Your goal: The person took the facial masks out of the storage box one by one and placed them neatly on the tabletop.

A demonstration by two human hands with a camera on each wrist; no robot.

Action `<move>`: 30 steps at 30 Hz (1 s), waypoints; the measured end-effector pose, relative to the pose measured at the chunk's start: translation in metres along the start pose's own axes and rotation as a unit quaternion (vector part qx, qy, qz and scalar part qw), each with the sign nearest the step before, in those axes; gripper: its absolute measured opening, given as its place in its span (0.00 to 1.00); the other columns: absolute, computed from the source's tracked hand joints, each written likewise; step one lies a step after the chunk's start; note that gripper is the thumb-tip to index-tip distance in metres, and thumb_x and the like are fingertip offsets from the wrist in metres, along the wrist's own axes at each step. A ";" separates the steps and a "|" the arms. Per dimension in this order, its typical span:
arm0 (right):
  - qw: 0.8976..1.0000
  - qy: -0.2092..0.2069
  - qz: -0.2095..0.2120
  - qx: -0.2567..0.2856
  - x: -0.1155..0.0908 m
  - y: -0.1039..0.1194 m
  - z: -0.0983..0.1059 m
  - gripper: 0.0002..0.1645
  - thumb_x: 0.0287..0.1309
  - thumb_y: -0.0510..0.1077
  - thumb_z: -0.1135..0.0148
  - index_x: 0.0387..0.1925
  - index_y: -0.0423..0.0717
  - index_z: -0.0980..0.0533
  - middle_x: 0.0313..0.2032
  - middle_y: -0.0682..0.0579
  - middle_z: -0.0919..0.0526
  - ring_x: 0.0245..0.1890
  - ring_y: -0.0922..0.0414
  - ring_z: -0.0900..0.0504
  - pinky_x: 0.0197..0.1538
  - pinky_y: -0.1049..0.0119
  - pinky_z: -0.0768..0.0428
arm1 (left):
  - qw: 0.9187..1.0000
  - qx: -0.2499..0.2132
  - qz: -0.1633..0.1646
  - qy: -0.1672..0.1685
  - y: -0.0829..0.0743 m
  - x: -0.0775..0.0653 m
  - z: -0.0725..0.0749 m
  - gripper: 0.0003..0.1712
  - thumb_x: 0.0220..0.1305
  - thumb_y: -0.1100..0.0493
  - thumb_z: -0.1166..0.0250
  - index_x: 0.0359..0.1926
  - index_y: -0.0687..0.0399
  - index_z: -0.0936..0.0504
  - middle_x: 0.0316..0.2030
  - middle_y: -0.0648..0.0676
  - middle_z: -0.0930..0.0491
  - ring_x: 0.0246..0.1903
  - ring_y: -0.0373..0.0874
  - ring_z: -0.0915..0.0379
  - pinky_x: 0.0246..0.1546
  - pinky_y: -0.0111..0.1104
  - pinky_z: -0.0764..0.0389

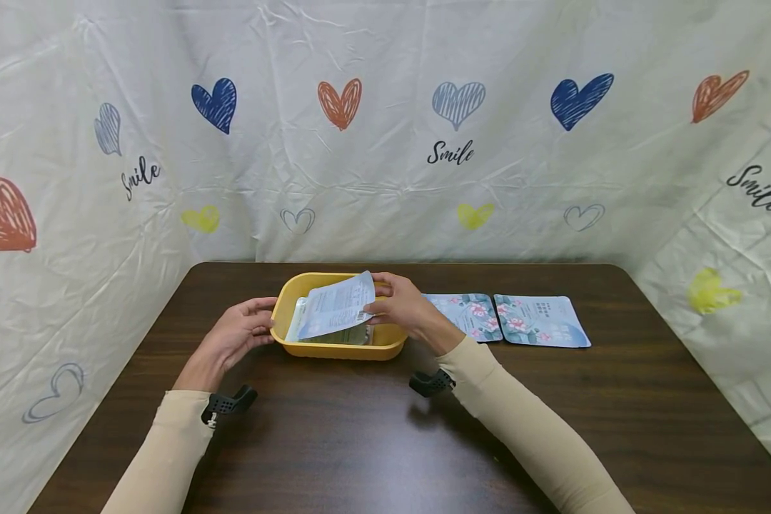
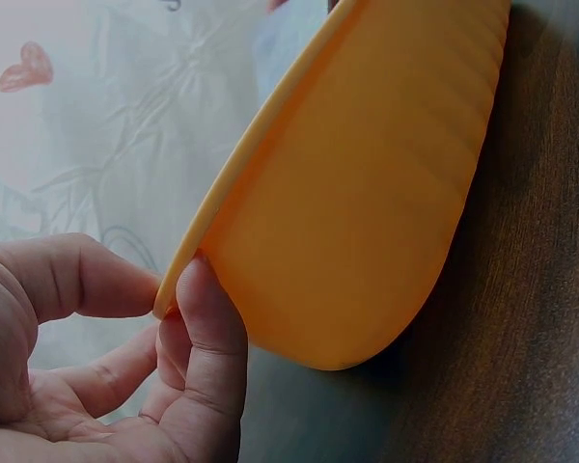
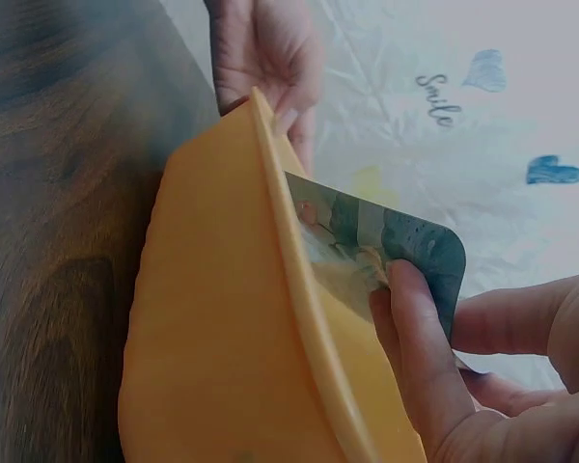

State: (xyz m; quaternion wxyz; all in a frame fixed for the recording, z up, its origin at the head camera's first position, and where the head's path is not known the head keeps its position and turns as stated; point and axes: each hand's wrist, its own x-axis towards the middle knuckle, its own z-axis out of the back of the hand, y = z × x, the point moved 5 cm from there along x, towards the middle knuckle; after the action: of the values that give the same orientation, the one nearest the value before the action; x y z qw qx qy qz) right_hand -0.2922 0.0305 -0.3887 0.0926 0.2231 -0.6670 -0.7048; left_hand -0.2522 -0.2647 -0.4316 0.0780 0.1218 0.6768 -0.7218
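A yellow plastic basket (image 1: pixel 340 352) stands near the table's far edge. My left hand (image 1: pixel 239 332) pinches its left rim, thumb on one side and fingers on the other, as the left wrist view shows of the rim (image 2: pixel 234 178). With thumb and fingers, my right hand (image 1: pixel 403 305) holds the right end of a light blue sheet-mask packet (image 1: pixel 337 307). That packet slants over the basket, its printed text side up. In the right wrist view its flowered side (image 3: pixel 405 241) rises above the rim. Beneath it, a green packet (image 1: pixel 353 335) lies in the basket.
Right of the basket, two light blue flowered packets lie flat side by side: the nearer packet (image 1: pixel 472 315) is partly behind my right hand, and the farther packet (image 1: pixel 541 321) is fully visible. A white curtain (image 1: pixel 385 214) with hearts hangs behind the dark wooden table (image 1: pixel 334 428).
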 end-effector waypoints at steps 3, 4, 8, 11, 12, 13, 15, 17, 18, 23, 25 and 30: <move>1.000 0.002 0.004 0.012 -0.005 0.001 0.008 0.41 0.62 0.25 0.40 0.74 0.43 0.39 0.61 0.38 0.24 0.48 0.47 0.15 0.59 0.39 0.22 | 1.000 -0.001 0.000 0.001 0.000 -0.001 0.000 0.33 0.72 0.67 0.44 0.75 0.60 0.39 0.61 0.68 0.30 0.43 0.52 0.21 0.43 0.32 0.15; 1.000 0.002 0.006 0.014 -0.007 0.001 0.011 0.41 0.63 0.26 0.40 0.74 0.43 0.39 0.61 0.38 0.24 0.48 0.47 0.15 0.59 0.39 0.22 | 1.000 -0.001 0.001 0.002 0.000 -0.001 0.000 0.33 0.72 0.67 0.44 0.75 0.60 0.39 0.61 0.68 0.30 0.43 0.52 0.21 0.44 0.32 0.15; 1.000 0.003 0.015 0.024 -0.014 0.003 0.023 0.40 0.63 0.26 0.41 0.74 0.42 0.39 0.62 0.37 0.24 0.48 0.48 0.15 0.58 0.42 0.21 | 1.000 -0.003 0.002 0.001 -0.001 -0.001 0.000 0.33 0.72 0.67 0.44 0.75 0.60 0.39 0.61 0.68 0.29 0.43 0.51 0.21 0.44 0.32 0.15; 0.999 0.008 0.025 0.022 -0.021 0.004 0.033 0.40 0.64 0.27 0.41 0.75 0.41 0.40 0.62 0.37 0.24 0.48 0.49 0.15 0.54 0.48 0.17 | 1.000 -0.004 -0.001 0.003 -0.001 0.000 0.000 0.33 0.72 0.67 0.43 0.75 0.61 0.39 0.60 0.67 0.27 0.41 0.49 0.21 0.43 0.32 0.15; 0.999 0.009 0.026 0.023 -0.023 0.005 0.036 0.39 0.64 0.27 0.41 0.75 0.41 0.41 0.63 0.37 0.25 0.48 0.49 0.15 0.53 0.50 0.16 | 1.000 -0.005 -0.001 0.003 -0.001 0.001 0.000 0.33 0.71 0.67 0.43 0.75 0.61 0.39 0.59 0.67 0.26 0.41 0.49 0.20 0.42 0.32 0.15; 0.999 0.010 0.028 0.024 -0.026 0.006 0.039 0.39 0.65 0.27 0.41 0.75 0.41 0.41 0.63 0.37 0.25 0.48 0.49 0.15 0.52 0.52 0.15 | 1.000 -0.006 -0.002 0.004 -0.001 0.001 0.000 0.33 0.71 0.67 0.44 0.75 0.61 0.39 0.58 0.66 0.25 0.40 0.49 0.20 0.42 0.32 0.15; 0.999 0.012 0.032 0.025 -0.031 0.009 0.045 0.39 0.65 0.27 0.42 0.75 0.41 0.41 0.63 0.36 0.25 0.48 0.49 0.16 0.48 0.56 0.14 | 1.000 -0.009 -0.004 0.006 -0.001 0.002 0.000 0.33 0.71 0.68 0.44 0.75 0.62 0.39 0.57 0.66 0.25 0.40 0.48 0.20 0.41 0.32 0.15; 0.999 0.012 0.031 0.026 -0.037 0.011 0.050 0.39 0.65 0.27 0.42 0.74 0.42 0.40 0.64 0.36 0.26 0.49 0.49 0.16 0.47 0.59 0.14 | 1.000 -0.012 -0.005 0.007 -0.001 0.003 0.000 0.32 0.72 0.69 0.45 0.75 0.62 0.39 0.56 0.66 0.24 0.39 0.49 0.20 0.41 0.32 0.15; 0.999 0.013 0.032 0.025 -0.040 0.011 0.053 0.39 0.64 0.27 0.41 0.75 0.42 0.40 0.64 0.36 0.26 0.49 0.49 0.16 0.47 0.59 0.14 | 1.000 -0.012 -0.005 0.007 -0.001 0.003 0.000 0.32 0.72 0.69 0.45 0.75 0.62 0.39 0.56 0.66 0.24 0.39 0.49 0.20 0.41 0.32 0.15; 0.999 0.018 0.035 0.023 -0.052 0.011 0.066 0.41 0.65 0.29 0.41 0.76 0.43 0.42 0.66 0.37 0.28 0.50 0.50 0.16 0.54 0.51 0.16 | 1.000 -0.013 -0.003 0.007 0.000 0.002 0.000 0.32 0.72 0.69 0.45 0.75 0.62 0.40 0.57 0.66 0.25 0.40 0.49 0.20 0.40 0.32 0.15; 0.999 0.016 0.034 0.025 -0.057 0.011 0.071 0.41 0.65 0.29 0.40 0.76 0.43 0.42 0.66 0.38 0.28 0.50 0.51 0.16 0.54 0.51 0.17 | 1.000 -0.013 -0.002 0.007 0.000 0.001 0.000 0.32 0.72 0.69 0.45 0.75 0.62 0.40 0.57 0.66 0.25 0.40 0.49 0.21 0.40 0.32 0.15; 0.999 0.010 0.034 0.030 -0.069 0.011 0.083 0.42 0.64 0.28 0.40 0.76 0.43 0.43 0.66 0.39 0.28 0.49 0.52 0.16 0.49 0.57 0.15 | 1.000 -0.015 -0.004 0.009 0.000 0.001 -0.001 0.32 0.72 0.69 0.46 0.75 0.62 0.40 0.57 0.67 0.25 0.41 0.49 0.20 0.41 0.32 0.15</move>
State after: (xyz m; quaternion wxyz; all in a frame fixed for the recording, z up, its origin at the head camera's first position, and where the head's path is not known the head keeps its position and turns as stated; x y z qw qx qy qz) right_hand -0.2692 0.1337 -0.3642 0.1163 0.2100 -0.6938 -0.6789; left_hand -0.2527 -0.2642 -0.4319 0.0709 0.1243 0.6888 -0.7106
